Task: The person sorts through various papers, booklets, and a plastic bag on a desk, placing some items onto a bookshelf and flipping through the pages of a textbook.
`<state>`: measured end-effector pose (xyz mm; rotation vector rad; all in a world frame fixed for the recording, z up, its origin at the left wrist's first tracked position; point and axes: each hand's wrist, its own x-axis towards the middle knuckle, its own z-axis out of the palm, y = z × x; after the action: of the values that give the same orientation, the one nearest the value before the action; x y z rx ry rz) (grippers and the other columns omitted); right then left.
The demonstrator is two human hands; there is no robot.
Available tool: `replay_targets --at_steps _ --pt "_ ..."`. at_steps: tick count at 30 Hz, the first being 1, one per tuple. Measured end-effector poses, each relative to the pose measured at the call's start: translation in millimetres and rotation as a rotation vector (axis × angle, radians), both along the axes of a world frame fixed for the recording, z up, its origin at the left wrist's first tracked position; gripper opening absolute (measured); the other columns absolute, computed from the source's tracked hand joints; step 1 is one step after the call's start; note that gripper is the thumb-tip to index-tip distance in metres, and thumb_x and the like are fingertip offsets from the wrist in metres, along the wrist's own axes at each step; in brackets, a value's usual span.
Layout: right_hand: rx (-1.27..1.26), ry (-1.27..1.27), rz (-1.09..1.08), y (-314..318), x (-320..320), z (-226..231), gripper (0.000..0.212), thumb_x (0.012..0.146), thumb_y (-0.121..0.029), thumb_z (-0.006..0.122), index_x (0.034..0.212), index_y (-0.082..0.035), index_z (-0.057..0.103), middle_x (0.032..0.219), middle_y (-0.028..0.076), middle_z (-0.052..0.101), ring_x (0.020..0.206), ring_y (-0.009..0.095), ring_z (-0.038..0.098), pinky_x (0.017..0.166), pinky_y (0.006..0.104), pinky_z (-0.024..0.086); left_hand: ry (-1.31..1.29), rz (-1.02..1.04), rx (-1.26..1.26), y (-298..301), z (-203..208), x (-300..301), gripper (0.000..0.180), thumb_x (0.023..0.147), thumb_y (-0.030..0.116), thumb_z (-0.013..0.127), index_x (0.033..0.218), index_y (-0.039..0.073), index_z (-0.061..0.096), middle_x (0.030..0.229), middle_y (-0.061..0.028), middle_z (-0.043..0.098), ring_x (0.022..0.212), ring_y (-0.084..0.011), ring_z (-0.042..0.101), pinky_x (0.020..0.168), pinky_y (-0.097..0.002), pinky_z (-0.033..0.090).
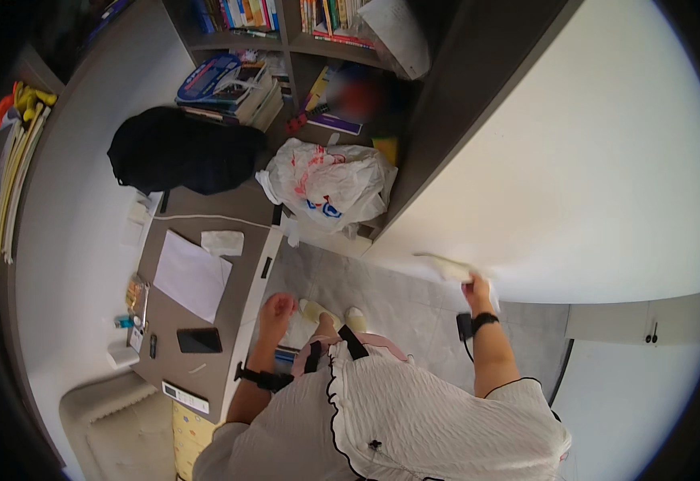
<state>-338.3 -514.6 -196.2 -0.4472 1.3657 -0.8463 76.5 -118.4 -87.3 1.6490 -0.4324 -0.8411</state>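
Observation:
In my right hand point(478, 295) is a thin, cream-coloured cloth point(452, 269), its fingers closed on one end. The cloth is slightly blurred and spreads to the left, up against or just in front of the lower part of the white wall panel point(574, 192); I cannot tell if it touches. A strap with a small black box sits on that wrist. My left hand point(276, 314) hangs beside the desk's edge with its fingers loosely curled in, and nothing shows in them. Its wrist carries a black strap too.
On the left, the desk point(165, 321) bears white paper point(192, 275), a tissue pack point(222, 243), a phone point(199, 341) and a remote control point(185, 397). A black bag point(186, 150) and a white plastic bag point(330, 183) lie before the bookshelf point(286, 44). A beige chair point(117, 425) stands lower left.

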Motion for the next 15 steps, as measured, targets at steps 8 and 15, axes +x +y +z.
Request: replay_targets --at_steps 8,15 --pt "0.462 0.578 0.42 108 -135 -35 0.011 0.076 -0.015 0.06 0.078 -0.009 0.051 0.061 0.006 0.051 0.049 0.02 0.048 0.041 0.0329 0.04 -0.105 0.034 0.072 15 26 -18 0.016 0.091 0.012 0.056 0.101 -0.001 0.058 0.085 -0.0066 0.065 0.076 -0.0119 0.061 0.071 -0.0238 0.049" --pt "-0.125 1.022 0.862 32 -58 -34 0.019 0.073 -0.012 0.064 0.079 -0.006 0.047 0.06 0.008 0.05 0.052 0.02 0.05 0.044 0.0327 0.043 -0.124 0.064 0.05 51 10 -25 0.015 0.092 0.012 0.055 0.102 0.001 0.058 0.086 -0.0069 0.065 0.076 -0.0119 0.061 0.069 -0.0233 0.049"
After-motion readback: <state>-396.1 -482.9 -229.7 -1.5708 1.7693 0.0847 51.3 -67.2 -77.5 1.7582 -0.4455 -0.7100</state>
